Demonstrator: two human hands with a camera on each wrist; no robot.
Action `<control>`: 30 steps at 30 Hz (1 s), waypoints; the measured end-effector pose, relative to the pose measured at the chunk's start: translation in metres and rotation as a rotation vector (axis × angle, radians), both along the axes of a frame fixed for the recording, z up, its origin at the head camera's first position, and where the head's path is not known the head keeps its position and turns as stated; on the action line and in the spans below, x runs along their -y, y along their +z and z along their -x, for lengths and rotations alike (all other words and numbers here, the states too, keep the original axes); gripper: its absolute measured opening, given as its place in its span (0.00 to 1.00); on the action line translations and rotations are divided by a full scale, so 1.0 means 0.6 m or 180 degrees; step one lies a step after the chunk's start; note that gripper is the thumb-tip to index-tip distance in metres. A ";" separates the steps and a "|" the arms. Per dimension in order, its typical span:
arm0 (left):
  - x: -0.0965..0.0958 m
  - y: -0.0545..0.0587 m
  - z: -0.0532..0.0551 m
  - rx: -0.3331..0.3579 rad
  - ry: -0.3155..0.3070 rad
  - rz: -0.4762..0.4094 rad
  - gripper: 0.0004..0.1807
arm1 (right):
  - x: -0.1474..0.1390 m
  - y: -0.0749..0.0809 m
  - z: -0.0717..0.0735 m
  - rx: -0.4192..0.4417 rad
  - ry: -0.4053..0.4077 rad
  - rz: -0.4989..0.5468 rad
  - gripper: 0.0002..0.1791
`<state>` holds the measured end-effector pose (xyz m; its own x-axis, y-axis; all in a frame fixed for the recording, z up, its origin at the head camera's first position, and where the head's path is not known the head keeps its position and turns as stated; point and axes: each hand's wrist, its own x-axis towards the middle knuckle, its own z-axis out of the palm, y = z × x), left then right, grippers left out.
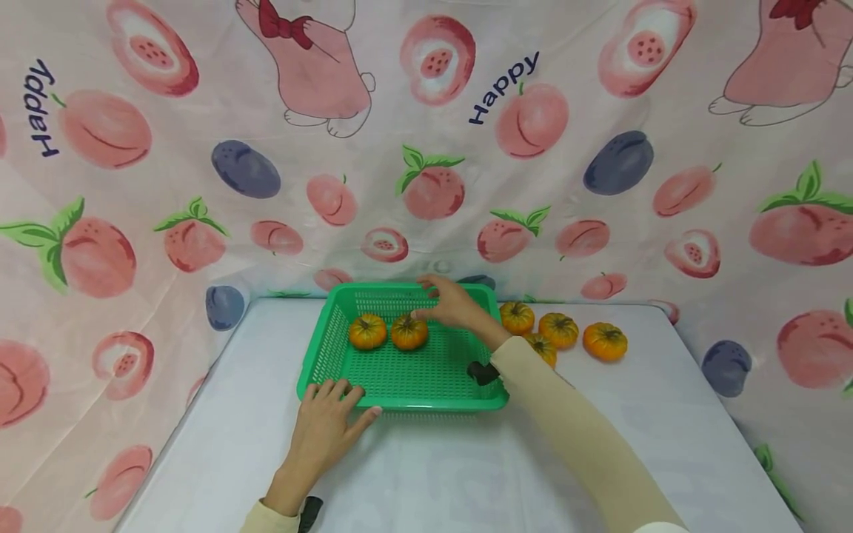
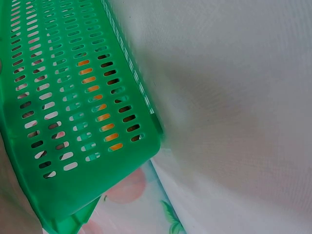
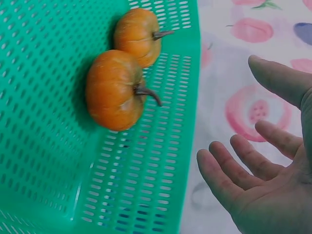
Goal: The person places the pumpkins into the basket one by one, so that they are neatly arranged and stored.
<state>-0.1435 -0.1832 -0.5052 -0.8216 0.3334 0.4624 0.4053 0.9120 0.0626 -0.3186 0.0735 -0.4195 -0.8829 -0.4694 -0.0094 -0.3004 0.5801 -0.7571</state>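
Two small orange pumpkins sit side by side in a green plastic basket [image 1: 426, 403]: a left pumpkin [image 1: 368, 332] and a right pumpkin [image 1: 409, 334]. Over the basket, just above the right pumpkin, is my right hand [image 1: 453, 305], its fingers spread and holding nothing. The right wrist view shows that hand [image 3: 273, 180] apart from both pumpkins, their stems [image 3: 148, 92] facing it. My left hand [image 1: 325, 426] rests at the basket's near left corner, fingers over the rim. In the left wrist view, the basket's slotted wall [image 2: 63, 97] fills the left side and little of the hand shows.
On the white table [image 1: 453, 474], right of the basket, lie several more pumpkins, among them one [image 1: 605, 342] farthest right and one [image 1: 558, 331] beside it. My right forearm partly covers another pumpkin [image 1: 543, 352]. A fruit-printed cloth [image 1: 433, 244] hangs behind the table.
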 end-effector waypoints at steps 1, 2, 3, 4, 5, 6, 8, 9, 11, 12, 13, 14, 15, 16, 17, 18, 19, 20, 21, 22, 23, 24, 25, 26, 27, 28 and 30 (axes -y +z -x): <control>0.000 0.000 0.000 -0.0001 -0.0004 -0.0010 0.22 | -0.001 0.004 -0.003 0.0003 -0.0004 0.0036 0.39; -0.001 0.000 0.000 -0.0004 -0.0008 -0.0015 0.22 | -0.003 0.008 -0.006 0.0005 -0.0002 0.0079 0.39; -0.001 0.000 0.000 -0.0006 -0.0011 -0.0020 0.22 | -0.005 0.012 -0.010 0.0007 -0.0008 0.0116 0.39; -0.001 -0.001 0.000 -0.0005 -0.0012 -0.0026 0.21 | -0.007 0.015 -0.012 0.0001 -0.0006 0.0152 0.39; -0.001 -0.001 0.000 -0.0005 -0.0009 -0.0025 0.21 | -0.008 0.018 -0.015 -0.0008 0.0002 0.0187 0.39; -0.002 -0.001 0.000 -0.0001 -0.0007 -0.0028 0.21 | -0.010 0.021 -0.018 -0.0019 0.0008 0.0223 0.39; -0.002 -0.002 -0.001 0.0007 0.0005 -0.0017 0.21 | -0.014 0.026 -0.023 -0.0045 0.0033 0.0287 0.39; -0.002 -0.002 -0.002 0.0011 0.0008 -0.0014 0.22 | -0.015 0.028 -0.025 -0.0050 0.0038 0.0308 0.38; -0.002 -0.003 -0.004 0.0020 0.0014 -0.0007 0.22 | -0.019 0.033 -0.031 -0.0048 0.0053 0.0343 0.38; -0.001 -0.003 -0.005 0.0025 0.0015 -0.0004 0.22 | -0.020 0.035 -0.034 -0.0052 0.0054 0.0349 0.38; -0.001 -0.003 -0.005 0.0029 0.0017 -0.0001 0.22 | -0.022 0.038 -0.037 -0.0049 0.0046 0.0357 0.38; -0.001 -0.003 -0.005 0.0028 0.0016 -0.0004 0.22 | -0.023 0.041 -0.040 -0.0040 0.0034 0.0387 0.37; 0.000 -0.003 -0.005 0.0029 0.0019 -0.0007 0.22 | -0.024 0.045 -0.044 -0.0047 0.0029 0.0416 0.37; 0.000 -0.003 -0.005 0.0030 0.0022 -0.0008 0.22 | -0.026 0.049 -0.047 -0.0058 0.0027 0.0450 0.37; 0.000 -0.003 -0.004 0.0032 0.0025 -0.0009 0.22 | -0.027 0.052 -0.050 -0.0079 0.0030 0.0485 0.37; 0.000 -0.003 -0.004 0.0027 0.0027 -0.0008 0.22 | -0.029 0.056 -0.053 -0.0099 0.0033 0.0520 0.37; 0.000 -0.002 -0.003 0.0023 0.0029 -0.0006 0.22 | -0.032 0.059 -0.056 -0.0116 0.0039 0.0553 0.37; 0.000 -0.002 -0.003 0.0016 0.0031 0.0000 0.22 | -0.034 0.061 -0.059 -0.0137 0.0051 0.0586 0.37; -0.001 -0.002 -0.003 0.0014 0.0029 0.0001 0.22 | -0.037 0.063 -0.061 -0.0159 0.0063 0.0610 0.37; -0.001 -0.002 -0.003 0.0008 0.0032 0.0014 0.22 | -0.040 0.064 -0.063 -0.0164 0.0067 0.0638 0.38; -0.001 -0.002 -0.002 0.0000 0.0031 0.0022 0.22 | -0.044 0.064 -0.066 -0.0166 0.0065 0.0668 0.38; -0.002 -0.002 -0.002 -0.0006 0.0033 0.0029 0.22 | -0.047 0.065 -0.068 -0.0168 0.0059 0.0700 0.38; -0.002 -0.002 -0.002 -0.0011 0.0034 0.0033 0.22 | -0.051 0.065 -0.070 -0.0168 0.0050 0.0734 0.38; -0.002 -0.002 -0.001 -0.0024 0.0040 0.0040 0.22 | -0.054 0.065 -0.072 -0.0173 0.0044 0.0769 0.39; -0.003 -0.002 -0.001 -0.0029 0.0039 0.0038 0.22 | -0.057 0.065 -0.074 -0.0186 0.0037 0.0799 0.39; -0.003 -0.002 0.000 -0.0032 0.0040 0.0040 0.22 | -0.061 0.065 -0.076 -0.0194 0.0017 0.0816 0.38; -0.003 -0.002 0.000 -0.0039 0.0037 0.0040 0.22 | -0.068 0.065 -0.080 -0.0250 -0.0003 0.0840 0.38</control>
<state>-0.1435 -0.1813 -0.5066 -0.8197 0.3298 0.4682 0.3954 0.9173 0.0461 -0.2704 0.1144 -0.3803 -0.8765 -0.4458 0.1816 -0.3637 0.3662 -0.8565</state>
